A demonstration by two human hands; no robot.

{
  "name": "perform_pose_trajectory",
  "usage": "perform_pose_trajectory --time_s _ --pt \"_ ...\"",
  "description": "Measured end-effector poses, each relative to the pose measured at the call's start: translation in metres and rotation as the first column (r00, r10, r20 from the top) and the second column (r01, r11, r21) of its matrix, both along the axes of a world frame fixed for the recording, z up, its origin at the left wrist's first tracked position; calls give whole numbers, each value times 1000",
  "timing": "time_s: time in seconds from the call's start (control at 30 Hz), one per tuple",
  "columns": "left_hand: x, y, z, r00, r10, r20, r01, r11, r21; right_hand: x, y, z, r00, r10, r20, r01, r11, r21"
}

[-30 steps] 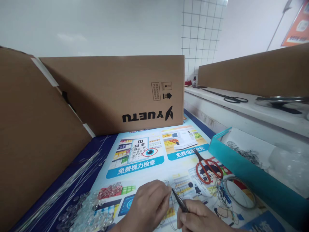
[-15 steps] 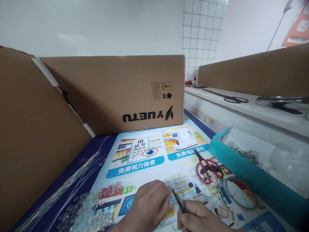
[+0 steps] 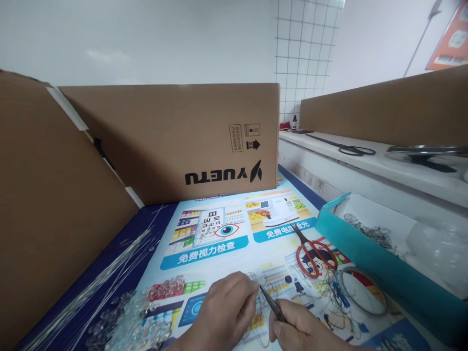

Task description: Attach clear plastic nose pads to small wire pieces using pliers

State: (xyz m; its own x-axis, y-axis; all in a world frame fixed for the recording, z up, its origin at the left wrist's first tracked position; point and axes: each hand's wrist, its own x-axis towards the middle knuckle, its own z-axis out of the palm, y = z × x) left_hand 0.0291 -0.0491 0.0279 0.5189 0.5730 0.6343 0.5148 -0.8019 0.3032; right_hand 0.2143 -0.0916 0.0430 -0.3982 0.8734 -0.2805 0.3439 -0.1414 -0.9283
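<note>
My left hand (image 3: pixel 228 307) is closed in a pinch at the lower middle of the view. Thin wire (image 3: pixel 273 291) curls out around its fingertips, and the fingers hide the part they grip. My right hand (image 3: pixel 298 326) is wrapped round needle-nose pliers (image 3: pixel 270 301), whose dark tapered tip points up and left to the left fingertips. Whether the jaws grip the wire, I cannot tell. Clear and dark beads (image 3: pixel 135 321) lie in a heap left of my left hand, with pinkish-looking ones (image 3: pixel 166 287) above.
Straight wires (image 3: pixel 106 273) lie along the left. Red-handled scissors (image 3: pixel 316 258), a wire coil (image 3: pixel 361 291) and tangled wire (image 3: pixel 338 300) lie at right, beside a teal box (image 3: pixel 383 263). Cardboard (image 3: pixel 164 141) stands behind. Black scissors (image 3: pixel 353 150) lie on the white ledge (image 3: pixel 387 168).
Hardly anything differs. Both hands keep nearly the same pose with the plier tip at the left fingertips; the whole view has shifted very slightly.
</note>
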Motion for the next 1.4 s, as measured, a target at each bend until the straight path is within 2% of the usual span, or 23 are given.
perform_pose_trajectory --time_s 0.17,0.7,0.83,1.03,1.2,1.3,1.4 --pt "0 0 0 1000 -13 22 15 996 -87 1 0 2 996 11 88 -18 997 73" --pt "-2 1 11 996 -59 66 66 992 -107 3 1 -12 979 9 204 -54 974 218" --pt "-5 6 15 990 -108 95 126 970 -210 2 3 -5 984 1 179 -29 988 154" --pt "-5 12 16 982 -71 177 126 938 -322 3 4 -1 998 -25 65 24 1000 14" --pt "-4 10 13 968 -20 250 84 965 -249 2 4 -10 993 -23 -114 1 982 -190" --pt "-2 7 12 961 24 277 32 980 -196 1 1 -10 985 -33 -172 -2 980 -197" --pt "1 3 10 954 16 298 33 987 -157 1 -1 -5 979 6 -202 -48 977 -206"
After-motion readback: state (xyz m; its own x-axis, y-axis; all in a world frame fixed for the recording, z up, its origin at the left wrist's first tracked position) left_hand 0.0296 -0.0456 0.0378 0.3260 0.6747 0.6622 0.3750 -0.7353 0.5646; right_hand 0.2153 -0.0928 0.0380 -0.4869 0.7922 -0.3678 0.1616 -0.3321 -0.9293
